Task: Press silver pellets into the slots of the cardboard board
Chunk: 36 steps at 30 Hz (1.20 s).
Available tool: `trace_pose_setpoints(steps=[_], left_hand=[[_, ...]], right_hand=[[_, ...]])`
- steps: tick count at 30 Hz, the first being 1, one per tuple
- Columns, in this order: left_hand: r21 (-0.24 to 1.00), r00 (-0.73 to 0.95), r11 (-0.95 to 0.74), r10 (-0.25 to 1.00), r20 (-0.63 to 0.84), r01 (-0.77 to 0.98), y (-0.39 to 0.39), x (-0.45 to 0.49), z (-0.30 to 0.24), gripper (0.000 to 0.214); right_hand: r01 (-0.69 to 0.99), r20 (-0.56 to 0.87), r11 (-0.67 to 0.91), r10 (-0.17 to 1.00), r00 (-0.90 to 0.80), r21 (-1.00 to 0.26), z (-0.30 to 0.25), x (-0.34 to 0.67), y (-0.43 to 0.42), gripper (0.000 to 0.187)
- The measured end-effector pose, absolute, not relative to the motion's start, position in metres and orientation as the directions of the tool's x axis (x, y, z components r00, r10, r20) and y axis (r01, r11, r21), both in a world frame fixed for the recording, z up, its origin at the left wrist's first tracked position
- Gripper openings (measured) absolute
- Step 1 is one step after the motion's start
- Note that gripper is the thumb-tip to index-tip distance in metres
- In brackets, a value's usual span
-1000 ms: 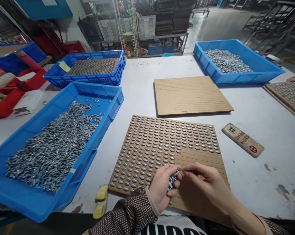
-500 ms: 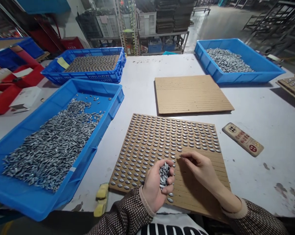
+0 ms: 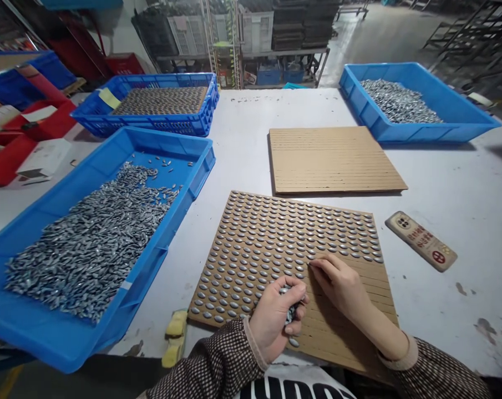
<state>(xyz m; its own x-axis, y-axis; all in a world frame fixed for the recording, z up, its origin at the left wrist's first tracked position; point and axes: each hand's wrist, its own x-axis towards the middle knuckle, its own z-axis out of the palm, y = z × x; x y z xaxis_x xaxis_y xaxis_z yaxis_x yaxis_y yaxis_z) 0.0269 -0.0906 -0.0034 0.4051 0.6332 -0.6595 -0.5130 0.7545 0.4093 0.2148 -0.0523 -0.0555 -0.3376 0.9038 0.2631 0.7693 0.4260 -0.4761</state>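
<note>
Fingers of the right hand (image 3: 343, 288) pinch one grey oval piece (image 3: 310, 264) at the slotted cardboard (image 3: 334, 332); the left hand (image 3: 273, 318) curls round a handful (image 3: 291, 313), uncountable from here. Two blue trays (image 3: 171, 141) hold more.

Small silver-grey pointed-oval pieces (image 3: 88, 244) look glossy and metallic. The flat brown slotted board (image 3: 342, 332) is matt cardboard; the long blue rectangular tray (image 3: 171, 143) is smooth, slightly shiny plastic.
</note>
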Motion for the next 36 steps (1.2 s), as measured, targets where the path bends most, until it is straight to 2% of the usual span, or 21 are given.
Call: trace_pose_setpoints(steps=[4, 8, 11, 15, 18, 25, 28, 32, 36], left_hand=[[0.403, 0.395, 0.743, 0.641, -0.658, -0.535, -0.090, 0.027, -0.005, 0.027], [0.427, 0.364, 0.718, 0.666, -0.651, -0.550, -0.089, 0.028, -0.004, 0.029], [0.440, 0.343, 0.706, 0.675, -0.653, -0.554, -0.089, 0.031, -0.004, 0.030], [0.458, 0.338, 0.687, 0.699, -0.631, -0.565, -0.089, 0.034, -0.004, 0.030], [0.461, 0.353, 0.693, 0.698, -0.623, -0.555, -0.089, 0.037, -0.003, 0.031], [0.463, 0.355, 0.739, 0.653, -0.669, -0.489, -0.093, 0.041, -0.004, 0.034], [0.492, 0.335, 0.746, 0.651, -0.681, -0.449, -0.094, 0.041, -0.005, 0.032], [0.552, 0.308, 0.726, 0.680, -0.666, -0.410, -0.094, 0.040, -0.004, 0.030], [0.568, 0.317, 0.739, 0.671, -0.670, -0.362, -0.093, 0.039, -0.004, 0.032]], right_hand=[[0.786, 0.258, 0.454, 0.890, -0.377, -0.419, -0.055, 0.215, -0.051, 0.021], [0.778, 0.238, 0.437, 0.899, -0.367, -0.451, -0.055, 0.216, -0.051, 0.022], [0.713, 0.211, 0.388, 0.921, -0.328, -0.585, -0.045, 0.215, -0.056, 0.019], [0.483, 0.037, 0.185, 0.953, -0.299, -0.856, -0.020, 0.209, -0.071, 0.022], [0.326, -0.038, 0.087, 0.933, -0.358, -0.942, -0.006, 0.204, -0.079, 0.021], [0.247, -0.138, -0.052, 0.929, -0.344, -0.968, -0.007, 0.206, -0.091, 0.015], [0.203, -0.235, -0.175, 0.916, -0.325, -0.964, -0.011, 0.207, -0.097, 0.016], [0.061, -0.381, -0.381, 0.876, -0.294, -0.923, -0.016, 0.209, -0.098, 0.021], [0.007, -0.436, -0.460, 0.837, -0.331, -0.888, -0.015, 0.214, -0.094, 0.023]])
